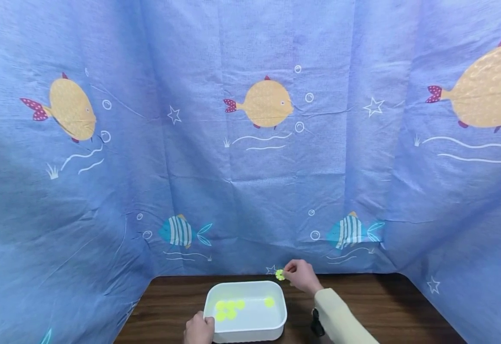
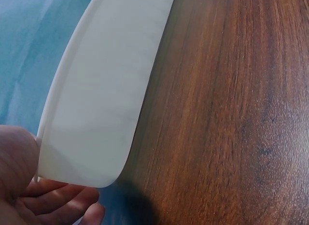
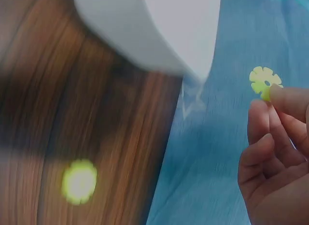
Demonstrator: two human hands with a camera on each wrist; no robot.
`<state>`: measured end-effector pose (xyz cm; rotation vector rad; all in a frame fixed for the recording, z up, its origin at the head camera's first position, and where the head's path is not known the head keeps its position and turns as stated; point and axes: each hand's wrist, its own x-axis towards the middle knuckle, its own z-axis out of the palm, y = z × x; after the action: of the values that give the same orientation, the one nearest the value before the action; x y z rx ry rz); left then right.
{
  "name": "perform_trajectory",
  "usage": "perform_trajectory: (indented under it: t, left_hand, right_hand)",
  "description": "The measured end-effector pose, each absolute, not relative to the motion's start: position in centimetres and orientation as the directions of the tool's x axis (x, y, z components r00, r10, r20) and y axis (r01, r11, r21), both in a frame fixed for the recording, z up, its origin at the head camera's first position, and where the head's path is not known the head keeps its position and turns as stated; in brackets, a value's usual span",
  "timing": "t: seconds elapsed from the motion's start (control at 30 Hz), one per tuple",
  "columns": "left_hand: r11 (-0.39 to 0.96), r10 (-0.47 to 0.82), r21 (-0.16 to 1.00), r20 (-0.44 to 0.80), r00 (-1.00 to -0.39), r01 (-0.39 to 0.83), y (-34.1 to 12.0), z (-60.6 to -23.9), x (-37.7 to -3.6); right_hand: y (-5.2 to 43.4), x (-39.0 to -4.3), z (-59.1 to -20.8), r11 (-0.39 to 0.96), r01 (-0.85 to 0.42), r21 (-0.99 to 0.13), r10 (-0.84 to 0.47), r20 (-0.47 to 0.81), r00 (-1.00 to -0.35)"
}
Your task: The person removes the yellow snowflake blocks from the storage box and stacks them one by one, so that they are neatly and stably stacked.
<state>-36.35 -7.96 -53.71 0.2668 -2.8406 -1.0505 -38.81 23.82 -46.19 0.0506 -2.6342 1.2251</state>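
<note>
My right hand [image 1: 303, 275] pinches a yellow-green flower-shaped plastic disc [image 3: 263, 81] between thumb and fingertips, raised beyond the far right corner of a white plastic bin [image 1: 250, 336]. In the right wrist view the disc shows notched edges and a small centre hole. At the bin's near left corner, my left hand [image 1: 199, 328] grips the wall, thumb at the rim and fingers around the outside in the left wrist view. Inside the bin, several yellow-green discs [image 1: 231, 305] lie grouped on the left, and a single disc [image 1: 269, 302] lies toward the right.
Another yellow-green disc [image 3: 80, 182] appears blurred on the dark wooden table [image 1: 388, 306] in the right wrist view. A blue fish-print curtain [image 1: 255, 205] hangs around the table's back and sides. A black strap [image 1: 317, 323] sits by the right sleeve [image 1: 338, 315].
</note>
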Motion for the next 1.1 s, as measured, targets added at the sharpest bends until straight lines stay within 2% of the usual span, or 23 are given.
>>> perform_trajectory:
  t: [0.17,0.37,0.53,0.63,1.1]
  left_hand:
    - [0.745,-0.195,0.653,0.021,-0.981,-0.134,-8.0,-53.7,-36.4]
    - [0.744,-0.204,0.654,0.028,-0.979,-0.136,-8.4,-54.1,-36.7]
    - [0.742,-0.205,0.656,0.019,-0.979,-0.143,-8.3,-54.1,-36.6]
    - [0.741,-0.207,0.656,0.015,-0.978,-0.147,-8.2,-54.0,-36.5]
    - [0.742,-0.191,0.657,0.013,-0.982,-0.136,-8.0,-53.8,-36.5]
  right_hand:
    - [27.7,-37.7,-46.3,0.624,-0.044,-0.780,0.128,0.158,-0.979]
    - [30.6,-36.2,-48.3,0.646,0.025,-0.763,0.165,0.107,-0.981]
    - [31.7,-35.2,-50.5,0.588,0.097,-0.803,0.206,0.032,-0.978]
    - [32.2,-34.9,-51.3,0.605,0.102,-0.789,0.211,0.035,-0.977]
    - [33.6,-33.8,-52.2,0.619,0.172,-0.767,0.171,-0.082,-0.982]
